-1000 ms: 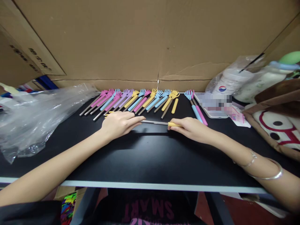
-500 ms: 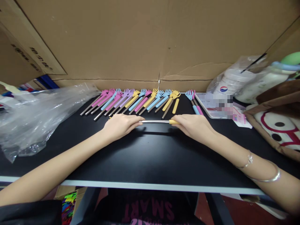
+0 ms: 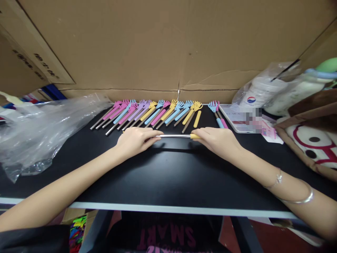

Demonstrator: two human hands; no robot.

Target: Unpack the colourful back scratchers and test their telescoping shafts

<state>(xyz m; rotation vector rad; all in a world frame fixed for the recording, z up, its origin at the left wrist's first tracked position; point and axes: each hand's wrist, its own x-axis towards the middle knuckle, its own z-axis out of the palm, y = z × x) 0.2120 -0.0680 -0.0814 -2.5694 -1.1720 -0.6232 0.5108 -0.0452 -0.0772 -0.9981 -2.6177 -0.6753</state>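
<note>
Both my hands hold a back scratcher (image 3: 175, 136) level above the black table, its bare metal rod spanning the gap between them. My left hand (image 3: 135, 140) is closed round the left end, with a trace of yellow showing behind its knuckles; the claw is mostly hidden. Its yellow handle (image 3: 194, 136) is gripped by my right hand (image 3: 217, 140), which covers most of it. Beyond them lies a row of back scratchers (image 3: 150, 114) in pink, blue, purple and yellow. A loose yellow handle (image 3: 197, 119) rests at the row's right end.
Two more back scratchers (image 3: 218, 117) lie apart at the right, beside a phone-like white slab (image 3: 231, 121). A clear plastic bag (image 3: 44, 133) covers the table's left. Cardboard (image 3: 158, 45) walls the back. A cup (image 3: 265, 91) and a brown bag (image 3: 297, 119) stand right.
Almost nothing differs. My hands and the back scratcher between them stay in nearly the same place, with only a tiny shift upward.
</note>
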